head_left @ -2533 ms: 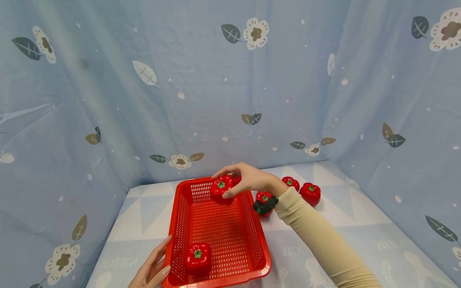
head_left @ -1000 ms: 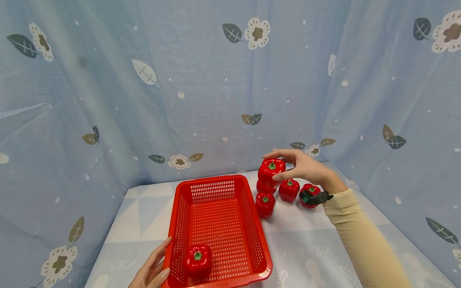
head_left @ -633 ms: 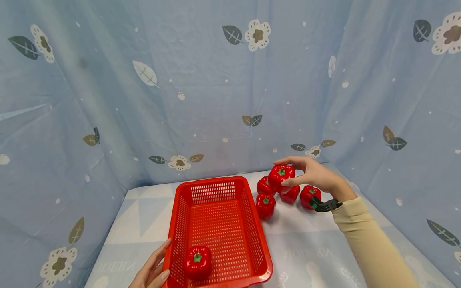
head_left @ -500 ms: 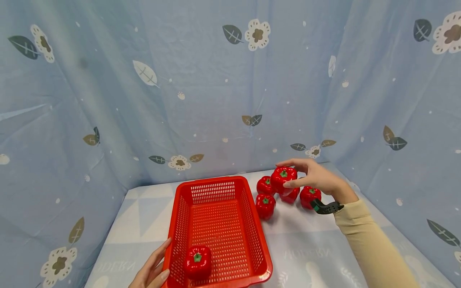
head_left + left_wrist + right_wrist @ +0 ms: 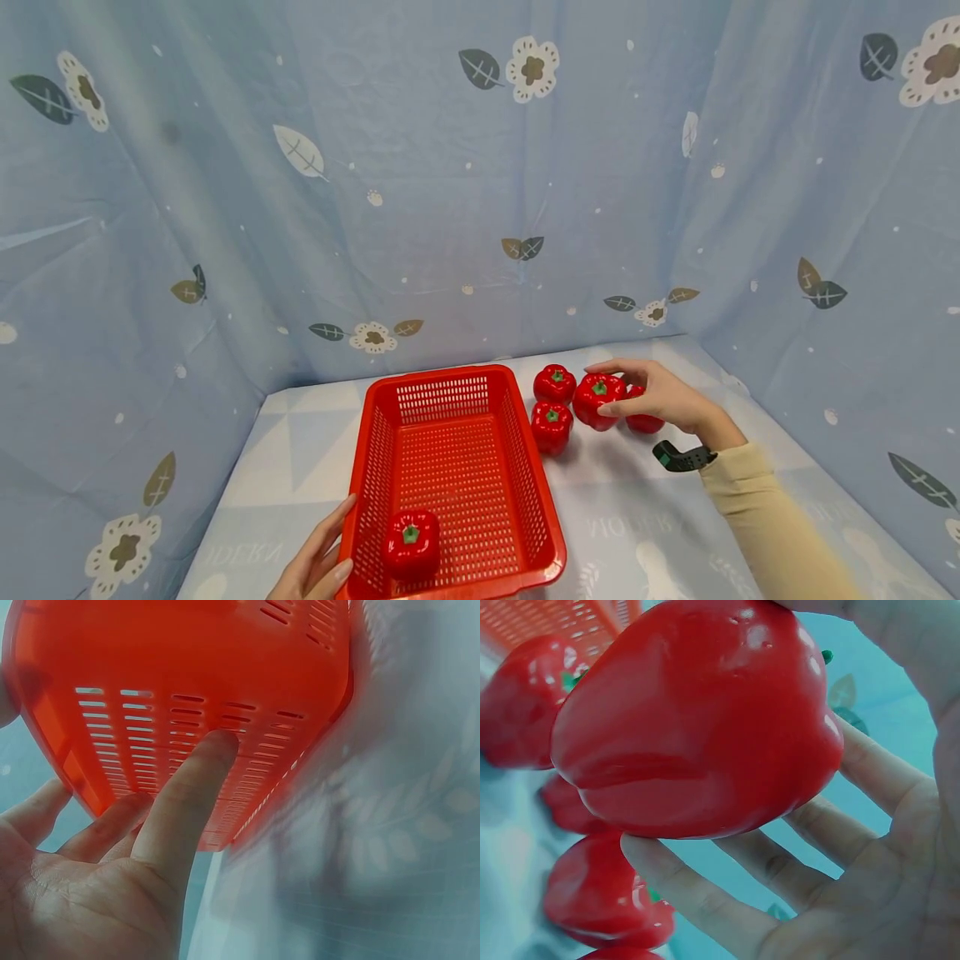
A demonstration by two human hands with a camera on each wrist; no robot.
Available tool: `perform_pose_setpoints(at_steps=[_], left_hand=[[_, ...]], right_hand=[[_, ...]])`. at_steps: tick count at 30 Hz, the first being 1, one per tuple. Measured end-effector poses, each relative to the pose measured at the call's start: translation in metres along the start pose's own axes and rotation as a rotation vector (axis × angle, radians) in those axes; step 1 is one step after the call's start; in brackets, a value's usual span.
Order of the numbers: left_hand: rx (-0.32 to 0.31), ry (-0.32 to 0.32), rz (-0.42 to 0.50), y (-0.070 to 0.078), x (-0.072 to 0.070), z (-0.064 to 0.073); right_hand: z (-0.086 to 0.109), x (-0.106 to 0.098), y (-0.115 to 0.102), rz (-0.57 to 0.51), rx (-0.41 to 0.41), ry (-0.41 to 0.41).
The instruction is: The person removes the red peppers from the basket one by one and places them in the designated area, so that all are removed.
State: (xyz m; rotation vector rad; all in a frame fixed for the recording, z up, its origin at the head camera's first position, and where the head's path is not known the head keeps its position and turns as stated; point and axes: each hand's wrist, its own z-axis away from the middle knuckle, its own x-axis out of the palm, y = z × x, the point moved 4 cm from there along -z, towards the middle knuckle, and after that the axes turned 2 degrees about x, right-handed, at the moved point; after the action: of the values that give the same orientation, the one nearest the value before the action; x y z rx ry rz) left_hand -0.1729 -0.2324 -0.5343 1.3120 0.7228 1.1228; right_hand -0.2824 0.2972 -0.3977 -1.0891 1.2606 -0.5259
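Observation:
A glossy red bell pepper (image 5: 597, 402) with a green stem is held in my right hand (image 5: 667, 402), thumb on the near side and fingers on the far side. It fills much of the right wrist view, where the fingers (image 5: 705, 900) spread along it. Red bell peppers stand around it on the table, among them one pepper (image 5: 554, 384) behind and another (image 5: 551, 427) at its left. My left hand (image 5: 315, 554) touches the left side of a red plastic basket (image 5: 558, 533), its fingers (image 5: 187, 802) against the slotted wall. One bell pepper (image 5: 412, 546) sits in the basket's near left corner.
Part of a further bell pepper (image 5: 643, 417) shows behind my right hand's thumb. The table (image 5: 285, 442) has a pale patterned cloth. Blue curtains (image 5: 420, 183) with flowers and leaves enclose the back and both sides.
My right hand carried the pepper from over the basket to the group at the right, then lowered it farther right and nearer the table. My left hand stays at the basket.

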Motion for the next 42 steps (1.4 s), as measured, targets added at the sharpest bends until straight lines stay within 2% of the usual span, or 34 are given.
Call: perform_pose_setpoints(at_steps=[4, 8, 13, 21, 33, 42], left_hand=[[0.007, 0.010, -0.010, 0.000, 0.000, 0.000], [0.029, -0.010, -0.025, 0.000, 0.000, -0.001], [0.045, -0.036, -0.036, 0.000, -0.001, -0.001], [0.051, -0.041, -0.034, -0.001, -0.002, 0.000], [0.051, -0.031, -0.054, 0.000, -0.001, -0.002], [0.034, -0.025, -0.024, -0.001, -0.002, -0.001]], right_hand=[[0.002, 0.005, 0.010, -0.019, 0.024, -0.004], [0.003, 0.009, 0.020, -0.029, 0.033, 0.004], [0.006, 0.013, 0.033, 0.002, 0.047, 0.009], [0.008, 0.017, 0.050, 0.052, 0.053, 0.018], [0.009, 0.025, 0.053, 0.070, 0.050, -0.023], [0.008, 0.030, 0.056, 0.090, 0.044, -0.022]])
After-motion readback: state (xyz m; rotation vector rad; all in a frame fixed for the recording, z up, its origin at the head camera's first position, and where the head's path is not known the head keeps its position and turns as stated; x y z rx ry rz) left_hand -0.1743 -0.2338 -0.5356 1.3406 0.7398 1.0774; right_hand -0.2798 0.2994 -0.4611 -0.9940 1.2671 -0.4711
